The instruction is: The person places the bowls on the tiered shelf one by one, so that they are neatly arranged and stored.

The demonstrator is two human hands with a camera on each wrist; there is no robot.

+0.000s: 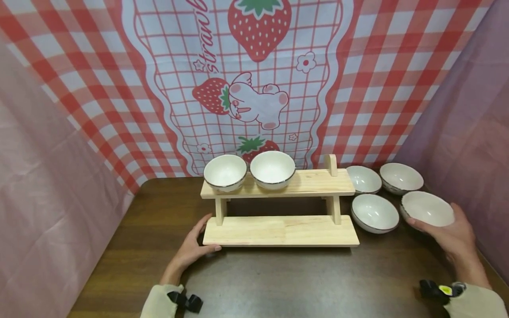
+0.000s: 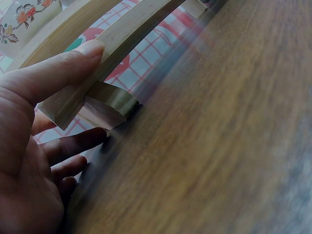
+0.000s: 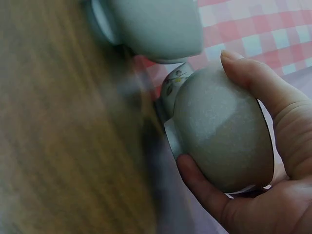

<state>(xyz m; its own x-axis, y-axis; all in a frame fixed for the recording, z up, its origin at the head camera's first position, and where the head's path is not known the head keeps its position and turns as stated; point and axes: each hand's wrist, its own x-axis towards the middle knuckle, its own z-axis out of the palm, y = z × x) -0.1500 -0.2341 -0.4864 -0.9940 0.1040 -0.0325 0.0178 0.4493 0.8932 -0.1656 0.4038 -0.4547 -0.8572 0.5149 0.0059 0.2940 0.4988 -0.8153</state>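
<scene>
A two-tier wooden rack (image 1: pixel 282 230) stands on the table, with two white bowls (image 1: pixel 225 172) side by side on the left of its upper shelf. My left hand (image 1: pixel 193 244) holds the left end of the lower shelf. In the left wrist view its thumb (image 2: pixel 73 63) lies against the board, the other fingers partly hidden beyond it. At the right, my right hand (image 1: pixel 457 232) grips a white bowl (image 1: pixel 427 208) by its side. In the right wrist view one finger (image 3: pixel 197 178) reaches the bowl's foot; whether the bowl touches the table I cannot tell.
Three more white bowls, one nearest the rack's right end (image 1: pixel 375 213) and two behind (image 1: pixel 362 179), stand on the brown table (image 1: pixel 278 282). A red-checked strawberry cloth (image 1: pixel 258 110) hangs behind, with pinkish cloth (image 1: pixel 51 176) at the sides.
</scene>
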